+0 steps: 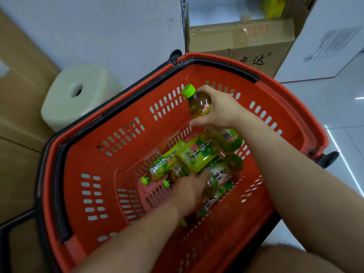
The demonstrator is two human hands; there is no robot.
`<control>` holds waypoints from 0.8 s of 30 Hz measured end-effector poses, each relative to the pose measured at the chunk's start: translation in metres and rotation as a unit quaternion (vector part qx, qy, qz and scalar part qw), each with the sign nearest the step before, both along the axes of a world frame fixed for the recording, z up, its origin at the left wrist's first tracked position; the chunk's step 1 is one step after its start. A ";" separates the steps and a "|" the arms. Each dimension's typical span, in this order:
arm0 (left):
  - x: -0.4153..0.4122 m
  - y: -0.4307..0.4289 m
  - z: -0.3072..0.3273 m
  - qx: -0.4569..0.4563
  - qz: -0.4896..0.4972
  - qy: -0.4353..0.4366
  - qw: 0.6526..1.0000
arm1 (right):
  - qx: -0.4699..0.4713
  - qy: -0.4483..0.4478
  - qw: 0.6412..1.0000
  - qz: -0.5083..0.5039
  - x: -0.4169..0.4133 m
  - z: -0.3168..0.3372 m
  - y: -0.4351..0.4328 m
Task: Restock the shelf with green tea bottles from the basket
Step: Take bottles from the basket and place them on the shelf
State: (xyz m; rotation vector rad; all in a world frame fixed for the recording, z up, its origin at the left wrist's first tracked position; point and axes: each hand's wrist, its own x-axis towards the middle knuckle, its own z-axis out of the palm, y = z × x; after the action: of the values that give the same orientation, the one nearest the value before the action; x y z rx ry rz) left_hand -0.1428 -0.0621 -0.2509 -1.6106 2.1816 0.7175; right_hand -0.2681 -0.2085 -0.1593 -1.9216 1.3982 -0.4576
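Left of the red slotted plastic basket [82,194] stands one pale, rounded plastic stool [78,93] with a hole in its top. Down inside the basket, the left hand [189,190] reaches palm-down onto the heap of lying green-capped, green-labelled tea bottles [197,154], about six; whether its fingers grip one I cannot tell. Toward the basket's far wall, the right hand [218,109] clasps a seventh clear bottle of amber tea [198,101], tilted cap-up; one brown cardboard box [236,42] sits beyond.

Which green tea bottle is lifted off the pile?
The bottle gripped in the right hand, cap pointing up-left; the others lie on the basket floor.
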 end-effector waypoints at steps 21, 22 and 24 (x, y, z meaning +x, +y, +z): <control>0.174 0.137 0.262 -0.258 0.182 0.120 0.941 | -0.010 -0.081 0.978 0.191 0.068 0.170 0.136; 0.181 0.152 0.281 -0.299 0.204 0.146 0.921 | -0.022 -0.089 0.975 0.204 0.077 0.185 0.148; 0.193 0.183 0.319 -0.385 0.222 0.183 0.877 | -0.049 -0.125 0.966 0.223 0.101 0.214 0.173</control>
State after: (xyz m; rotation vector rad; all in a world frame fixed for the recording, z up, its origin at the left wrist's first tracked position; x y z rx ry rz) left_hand 0.0506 0.1206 0.0680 -2.6196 2.5774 0.2554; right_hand -0.1674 -0.0355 0.0547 -2.0961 0.7644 -0.5330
